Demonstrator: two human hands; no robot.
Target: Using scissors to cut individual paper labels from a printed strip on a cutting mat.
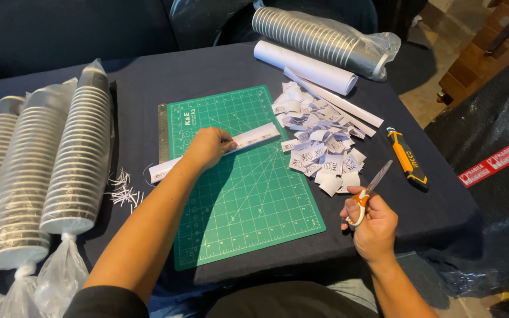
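My left hand (208, 146) presses on a long white paper strip (254, 136) that lies slantwise across the green cutting mat (248, 206). My right hand (373, 224) holds a pair of scissors (370, 189) with orange and white handles, blades pointing up and away, at the table's right front. A pile of small cut printed paper pieces (320, 141) lies just right of the mat, between the two hands.
A steel ruler (163, 132) lies along the mat's left edge. Bagged stacks of cups (78, 159) lie at the left, another bagged stack (319, 41) at the back with rolled white paper (304, 66). An orange and black utility knife (406, 159) and thin paper slivers (124, 191) rest on the dark table.
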